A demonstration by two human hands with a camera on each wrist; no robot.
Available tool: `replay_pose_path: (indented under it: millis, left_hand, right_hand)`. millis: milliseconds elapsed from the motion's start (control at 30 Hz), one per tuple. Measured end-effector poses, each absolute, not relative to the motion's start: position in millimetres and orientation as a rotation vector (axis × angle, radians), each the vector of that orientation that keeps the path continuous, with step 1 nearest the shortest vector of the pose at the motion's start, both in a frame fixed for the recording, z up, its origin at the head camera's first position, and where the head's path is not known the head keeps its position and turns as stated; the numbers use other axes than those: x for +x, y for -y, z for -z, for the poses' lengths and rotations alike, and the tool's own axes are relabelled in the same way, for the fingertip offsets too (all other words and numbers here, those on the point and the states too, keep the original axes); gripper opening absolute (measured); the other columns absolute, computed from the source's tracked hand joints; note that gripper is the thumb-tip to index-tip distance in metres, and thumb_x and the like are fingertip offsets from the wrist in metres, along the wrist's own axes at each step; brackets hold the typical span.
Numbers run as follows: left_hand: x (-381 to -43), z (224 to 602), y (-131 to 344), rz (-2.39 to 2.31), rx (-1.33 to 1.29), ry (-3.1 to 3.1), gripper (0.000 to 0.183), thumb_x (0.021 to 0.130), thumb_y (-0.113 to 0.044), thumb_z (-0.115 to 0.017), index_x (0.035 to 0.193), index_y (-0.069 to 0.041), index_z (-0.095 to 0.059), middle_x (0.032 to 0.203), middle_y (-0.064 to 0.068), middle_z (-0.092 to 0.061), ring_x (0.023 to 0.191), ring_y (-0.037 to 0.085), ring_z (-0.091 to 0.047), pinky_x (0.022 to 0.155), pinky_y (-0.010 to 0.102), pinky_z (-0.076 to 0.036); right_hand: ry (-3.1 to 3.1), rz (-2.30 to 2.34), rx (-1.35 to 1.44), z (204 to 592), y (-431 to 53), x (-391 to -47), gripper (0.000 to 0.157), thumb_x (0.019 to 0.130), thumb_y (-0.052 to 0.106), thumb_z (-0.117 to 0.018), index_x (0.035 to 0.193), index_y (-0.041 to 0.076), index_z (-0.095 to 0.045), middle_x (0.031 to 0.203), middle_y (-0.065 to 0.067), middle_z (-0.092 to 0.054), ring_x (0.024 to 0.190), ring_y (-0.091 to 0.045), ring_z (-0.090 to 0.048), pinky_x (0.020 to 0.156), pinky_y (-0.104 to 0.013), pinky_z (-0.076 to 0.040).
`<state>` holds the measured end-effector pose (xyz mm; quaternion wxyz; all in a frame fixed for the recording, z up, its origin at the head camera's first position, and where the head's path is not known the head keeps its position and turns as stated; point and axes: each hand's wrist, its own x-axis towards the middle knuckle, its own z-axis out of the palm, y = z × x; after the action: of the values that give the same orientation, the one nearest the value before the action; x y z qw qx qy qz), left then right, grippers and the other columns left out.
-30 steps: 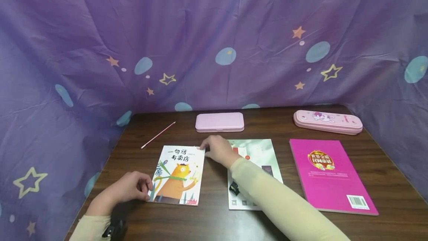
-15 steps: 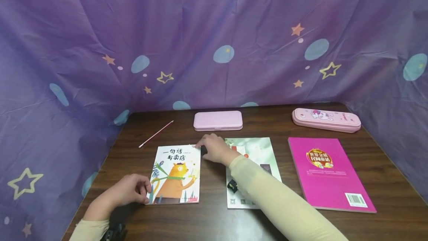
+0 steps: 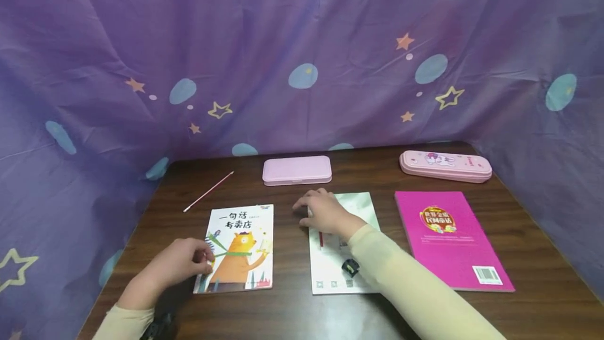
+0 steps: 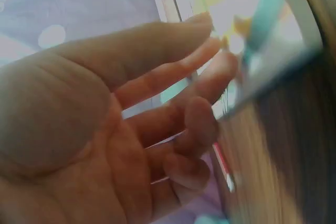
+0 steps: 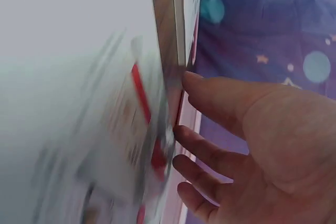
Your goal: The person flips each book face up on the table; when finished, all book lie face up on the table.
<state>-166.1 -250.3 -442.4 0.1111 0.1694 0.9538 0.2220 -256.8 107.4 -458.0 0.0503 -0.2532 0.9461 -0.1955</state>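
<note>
A thin picture book with a bear on its cover (image 3: 243, 251) lies flat on the left part of the table. My left hand (image 3: 176, 264) is at its lower left side, fingers loosely bent; in the left wrist view nothing is gripped between the thumb and fingers. Over the upper left of a pale green and white book (image 3: 325, 272) is my right hand (image 3: 330, 215), its fingers spread and relaxed. That hand and the sleeve hide part of the pale book. Whether either hand's fingertips touch a cover, I cannot tell.
A magenta book (image 3: 453, 248) lies at the right. Along the back stand a plain pink pencil case (image 3: 297, 170) and a pink pencil case with a rabbit print (image 3: 445, 166). A thin pink pencil (image 3: 208, 191) lies at the back left, before the purple curtain (image 3: 302, 25).
My right hand has left the bear book's upper right corner and moved right over the pale book. The left hand has lifted slightly at the bear book's edge. The head view has turned slightly right.
</note>
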Motion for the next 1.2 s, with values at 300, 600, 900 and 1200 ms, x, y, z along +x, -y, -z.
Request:
replay_pose_path:
  millis: [300,600,900,1200]
  left_hand:
    - [-174,447,187,-0.757,0.445,-2.923,0.010,0.084,-0.011,-0.082,0.089,-0.015,-0.075,0.082,-0.006,-0.070,0.070,0.006,-0.055,0.068,0.029,-0.048]
    - [-173,459,125,-0.774,0.777,-2.832,0.007,0.088,-0.015,-0.078,0.095,-0.017,-0.076,0.085,-0.009,-0.069,0.072,0.006,-0.059,0.068,0.028,-0.049]
    - [-154,459,75,-0.626,0.831,-2.820,0.038,0.087,-0.030,-0.081,0.122,-0.018,-0.069,0.098,-0.005,-0.069,0.086,0.009,-0.064,0.075,0.030,-0.053]
    - [-142,461,61,-0.544,0.826,-2.843,0.048,0.084,-0.037,-0.083,0.125,-0.020,-0.067,0.095,-0.009,-0.066,0.078,0.003,-0.058,0.065,0.023,-0.047]
  right_hand:
    - [-2.993,0.788,-0.894,444,-142,-247,0.040,0.092,0.020,-0.077,0.131,0.018,-0.069,0.149,-0.009,-0.058,0.134,-0.036,-0.053,0.107,-0.057,-0.039]
    - [-2.976,0.835,-0.967,432,-153,-237,0.040,0.093,0.017,-0.076,0.132,0.016,-0.070,0.154,-0.009,-0.054,0.137,-0.037,-0.054,0.109,-0.062,-0.037]
    - [-3.025,0.694,-0.862,436,-190,-236,0.034,0.092,0.018,-0.076,0.125,0.015,-0.073,0.146,-0.011,-0.061,0.133,-0.038,-0.057,0.104,-0.063,-0.040]
    - [-3.074,0.650,-0.753,452,-229,-242,0.033,0.092,0.018,-0.076,0.124,0.015,-0.074,0.141,-0.013,-0.064,0.128,-0.041,-0.059,0.099,-0.063,-0.041]
